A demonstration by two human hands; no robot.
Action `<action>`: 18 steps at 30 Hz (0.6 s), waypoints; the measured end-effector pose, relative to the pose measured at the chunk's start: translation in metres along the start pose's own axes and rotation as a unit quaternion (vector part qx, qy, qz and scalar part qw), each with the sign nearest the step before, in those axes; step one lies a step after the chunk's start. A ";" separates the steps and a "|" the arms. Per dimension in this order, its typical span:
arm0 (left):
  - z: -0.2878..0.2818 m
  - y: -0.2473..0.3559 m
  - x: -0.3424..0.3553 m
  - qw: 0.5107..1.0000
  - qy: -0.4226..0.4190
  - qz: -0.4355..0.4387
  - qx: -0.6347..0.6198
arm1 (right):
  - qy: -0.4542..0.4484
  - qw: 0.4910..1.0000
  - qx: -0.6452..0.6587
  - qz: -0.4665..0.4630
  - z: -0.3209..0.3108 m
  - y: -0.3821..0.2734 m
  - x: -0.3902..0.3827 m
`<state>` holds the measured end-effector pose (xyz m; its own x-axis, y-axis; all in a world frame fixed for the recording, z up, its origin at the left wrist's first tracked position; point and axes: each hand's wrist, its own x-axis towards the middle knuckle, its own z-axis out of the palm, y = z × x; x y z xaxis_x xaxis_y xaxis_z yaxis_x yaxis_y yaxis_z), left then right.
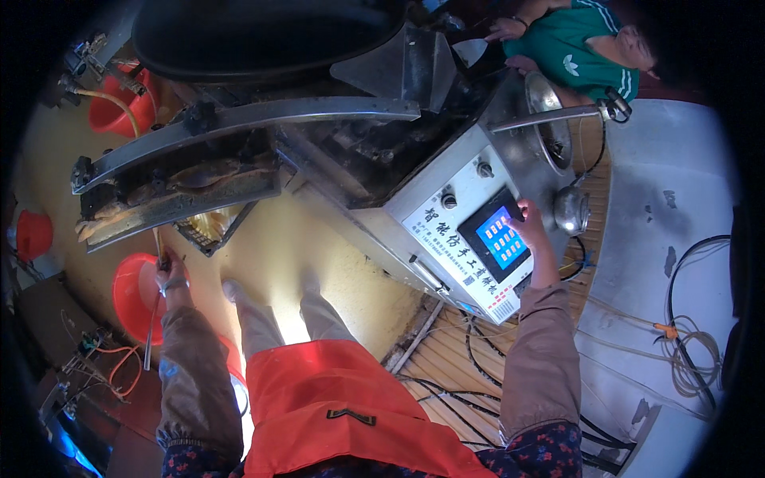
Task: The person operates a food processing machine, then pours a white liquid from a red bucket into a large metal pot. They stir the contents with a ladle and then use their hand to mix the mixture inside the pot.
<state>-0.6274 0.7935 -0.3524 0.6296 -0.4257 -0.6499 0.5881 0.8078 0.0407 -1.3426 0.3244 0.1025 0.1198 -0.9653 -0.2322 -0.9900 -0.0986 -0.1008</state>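
My right hand [534, 229] reaches to a control panel [434, 227] on the front of a cooking machine. Its fingers are bent at the edge of the lit blue touchscreen [504, 239]; whether a fingertip presses it is hard to tell. Two dark knobs [449, 201] sit on the panel to the left of the screen. Down on the left, my left hand [174, 280] is closed around a long thin tool [150, 342], whose narrow metal length points down toward me. That hand is over a red basin [131, 299], beneath the machine's metal trough [183, 209].
A large dark round plate [263, 40] tops the machine, with a curved metal bar [263, 111] before it. At the far right, a person in a green shirt [566, 52] stands near a metal bowl [550, 131]. Cables [454, 394] cross the slatted boards; hoses [119, 350] lie left.
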 end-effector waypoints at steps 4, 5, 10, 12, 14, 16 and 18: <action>0.005 -0.005 -0.004 1.000 0.008 0.017 -0.011 | -0.008 1.000 0.014 -0.007 -0.002 -0.002 -0.001; 0.007 -0.007 -0.005 0.998 0.038 0.037 -0.025 | -0.008 1.000 0.015 -0.005 -0.003 -0.003 -0.002; 0.012 -0.009 -0.007 0.996 0.036 -0.012 -0.080 | -0.007 1.000 0.027 -0.007 -0.004 -0.008 -0.004; 0.011 -0.008 -0.005 0.995 0.044 -0.005 -0.090 | -0.006 1.000 0.019 0.001 -0.005 -0.010 -0.005; 0.009 -0.007 -0.002 0.991 0.092 0.032 -0.089 | -0.006 1.000 0.028 -0.004 -0.006 -0.011 -0.006; 0.007 -0.006 0.000 0.995 0.052 0.003 -0.089 | -0.003 1.000 0.028 0.001 -0.006 -0.013 -0.007; 0.004 -0.004 0.002 0.995 0.052 -0.007 -0.084 | 0.003 0.999 0.023 0.022 -0.005 -0.014 -0.007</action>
<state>-0.6266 0.7880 -0.3508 0.5606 -0.3993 -0.7255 0.4976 0.8627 -0.0903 -1.3295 0.3317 0.1101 0.0749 -0.9701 -0.2310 -0.9899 -0.0443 -0.1348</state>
